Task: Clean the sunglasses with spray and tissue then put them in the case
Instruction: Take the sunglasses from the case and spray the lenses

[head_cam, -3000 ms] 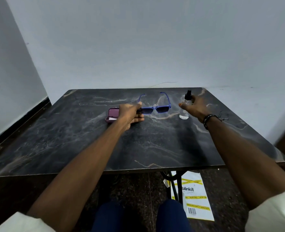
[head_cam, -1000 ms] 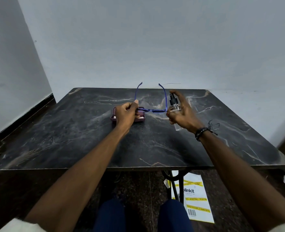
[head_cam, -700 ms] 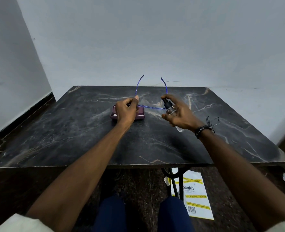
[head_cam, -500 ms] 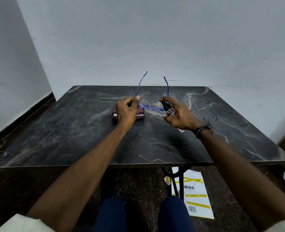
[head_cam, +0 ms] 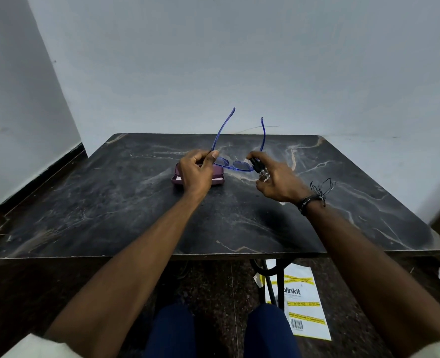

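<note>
By my feet, a white bag (head_cam: 303,303) on the floor reads "blinkit"; its yellow tape stripes and barcode carry print too small for me to read.

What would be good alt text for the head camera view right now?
A person's left hand holds blue sunglasses by one temple above a dark marble table, while the right hand aims a small spray bottle at the lenses. A maroon case lies on the table behind the left hand.
</note>
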A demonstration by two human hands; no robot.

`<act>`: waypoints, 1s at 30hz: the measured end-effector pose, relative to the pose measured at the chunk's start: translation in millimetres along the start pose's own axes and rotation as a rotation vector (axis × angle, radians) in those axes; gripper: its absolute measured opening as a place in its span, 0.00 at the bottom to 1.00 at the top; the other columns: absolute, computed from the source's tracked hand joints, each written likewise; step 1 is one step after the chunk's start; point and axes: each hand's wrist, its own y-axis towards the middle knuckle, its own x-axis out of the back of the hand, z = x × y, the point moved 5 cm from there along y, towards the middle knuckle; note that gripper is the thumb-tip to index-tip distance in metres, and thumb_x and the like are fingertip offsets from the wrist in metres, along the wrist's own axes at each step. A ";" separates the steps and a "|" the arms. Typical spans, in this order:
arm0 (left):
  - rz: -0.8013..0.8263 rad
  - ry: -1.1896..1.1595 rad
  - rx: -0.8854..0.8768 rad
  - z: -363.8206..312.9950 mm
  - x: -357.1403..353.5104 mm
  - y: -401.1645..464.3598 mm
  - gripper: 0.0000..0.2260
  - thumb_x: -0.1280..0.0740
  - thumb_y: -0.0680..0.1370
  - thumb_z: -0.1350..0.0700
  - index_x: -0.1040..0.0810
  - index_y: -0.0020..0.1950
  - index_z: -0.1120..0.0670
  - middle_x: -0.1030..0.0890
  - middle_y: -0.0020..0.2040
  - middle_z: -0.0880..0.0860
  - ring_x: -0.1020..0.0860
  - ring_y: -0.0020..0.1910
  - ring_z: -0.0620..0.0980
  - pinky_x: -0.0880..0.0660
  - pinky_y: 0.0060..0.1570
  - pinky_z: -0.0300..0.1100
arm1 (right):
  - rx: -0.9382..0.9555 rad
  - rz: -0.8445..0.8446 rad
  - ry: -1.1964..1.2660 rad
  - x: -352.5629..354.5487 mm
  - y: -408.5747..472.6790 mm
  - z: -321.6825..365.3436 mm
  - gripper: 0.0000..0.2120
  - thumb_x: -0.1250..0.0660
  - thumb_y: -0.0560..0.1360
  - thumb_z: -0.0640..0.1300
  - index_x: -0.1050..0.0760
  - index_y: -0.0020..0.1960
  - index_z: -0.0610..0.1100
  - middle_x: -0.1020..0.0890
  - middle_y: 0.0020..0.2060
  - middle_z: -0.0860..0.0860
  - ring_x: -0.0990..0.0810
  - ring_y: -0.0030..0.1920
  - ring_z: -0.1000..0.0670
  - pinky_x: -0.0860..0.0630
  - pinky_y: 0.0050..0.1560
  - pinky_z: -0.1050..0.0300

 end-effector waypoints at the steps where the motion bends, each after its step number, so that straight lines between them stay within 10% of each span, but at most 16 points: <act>1: -0.004 -0.004 0.006 1.1 0.1 -0.1 0.04 0.26 0.74 0.58 0.15 0.44 0.59 0.19 0.37 0.50 0.23 0.37 0.40 0.28 0.36 0.26 | -0.003 -0.004 -0.013 -0.7 0.4 0.0 0.30 0.34 0.70 0.35 0.34 0.69 0.50 0.20 0.50 0.48 0.21 0.36 0.46 0.23 0.41 0.53; 30: -0.039 -0.050 0.084 6.2 -9.3 -9.5 0.07 0.26 0.74 0.59 0.15 0.48 0.62 0.17 0.43 0.54 0.22 0.41 0.39 0.28 0.39 0.25 | -0.074 -0.130 -0.227 -13.1 10.3 -6.0 0.31 0.39 0.68 0.36 0.38 0.69 0.51 0.17 0.45 0.41 0.24 0.29 0.45 0.28 0.27 0.55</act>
